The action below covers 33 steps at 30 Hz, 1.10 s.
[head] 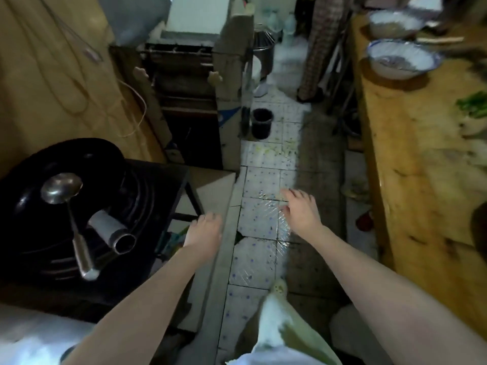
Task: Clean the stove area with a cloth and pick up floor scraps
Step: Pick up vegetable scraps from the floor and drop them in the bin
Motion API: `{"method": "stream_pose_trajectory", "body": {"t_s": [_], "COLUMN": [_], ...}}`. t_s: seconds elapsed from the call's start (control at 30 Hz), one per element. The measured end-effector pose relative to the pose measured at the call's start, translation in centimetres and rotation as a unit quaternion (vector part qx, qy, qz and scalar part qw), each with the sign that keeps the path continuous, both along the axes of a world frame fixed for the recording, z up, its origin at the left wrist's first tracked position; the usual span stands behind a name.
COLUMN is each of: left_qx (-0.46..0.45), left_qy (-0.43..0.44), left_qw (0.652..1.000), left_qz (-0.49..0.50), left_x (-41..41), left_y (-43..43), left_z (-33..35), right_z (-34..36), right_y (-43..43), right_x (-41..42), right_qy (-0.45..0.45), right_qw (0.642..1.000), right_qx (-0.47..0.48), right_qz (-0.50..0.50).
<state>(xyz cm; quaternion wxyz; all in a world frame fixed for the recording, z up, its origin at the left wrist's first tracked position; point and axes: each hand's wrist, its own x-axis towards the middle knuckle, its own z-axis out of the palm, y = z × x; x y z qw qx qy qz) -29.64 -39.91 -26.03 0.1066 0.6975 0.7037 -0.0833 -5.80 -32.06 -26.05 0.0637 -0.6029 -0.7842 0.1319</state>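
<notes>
The left hand (204, 229) and right hand (300, 210) reach forward, fingers loose, holding nothing. It seems the scraps (274, 151) step; next needs bending down to the floor (259, 180).

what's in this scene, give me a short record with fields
left hand: open, near the stove, holding nothing
right hand: open, fingers spread above the floor tiles
wok: black, on the stove, ladle resting in it
scraps: pale green bits on the tiles ahead
bucket: black, on the floor beyond the scraps
counter: wooden, right side, bowls on it
</notes>
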Motion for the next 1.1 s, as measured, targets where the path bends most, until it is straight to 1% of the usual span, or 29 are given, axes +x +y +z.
{"method": "stream_pose_trajectory", "body": {"t_s": [0.17, 0.23, 0.33, 0.53, 0.67, 0.87, 1.1], "left_qx": [0.017, 0.012, 0.013, 0.06, 0.077, 0.063, 0.051], "left_qy": [-0.006, -0.005, 0.001, 0.048, 0.038, 0.048, 0.039], "left_qw": [0.999, 0.998, 0.996, 0.99, 0.988, 0.987, 0.986], "left_qz": [-0.046, -0.063, -0.084, -0.115, -0.13, -0.143, -0.153], "left_x": [3.2, 4.3, 6.3, 9.5, 10.8, 10.9, 9.0], "left_y": [7.3, 10.4, 15.3, 24.7, 30.4, 37.0, 47.7], "left_z": [0.7, 1.1, 2.0, 4.2, 5.2, 3.2, 0.1], "right_z": [-0.8, -0.5, 0.2, 2.0, 1.7, -0.3, -1.4], "right_y": [3.1, 5.1, 8.7, 17.4, 21.3, 26.4, 36.1], "right_x": [3.0, 4.3, 6.5, 9.9, 10.7, 11.1, 10.7], "right_qy": [0.004, 0.008, 0.017, 0.029, 0.026, 0.014, 0.001], "right_qw": [0.997, 0.996, 0.996, 0.996, 0.995, 0.993, 0.989], "right_qx": [-0.048, -0.052, -0.043, -0.006, -0.006, -0.036, -0.017], "right_qz": [-0.056, -0.069, -0.079, -0.079, -0.093, -0.109, -0.146]}}
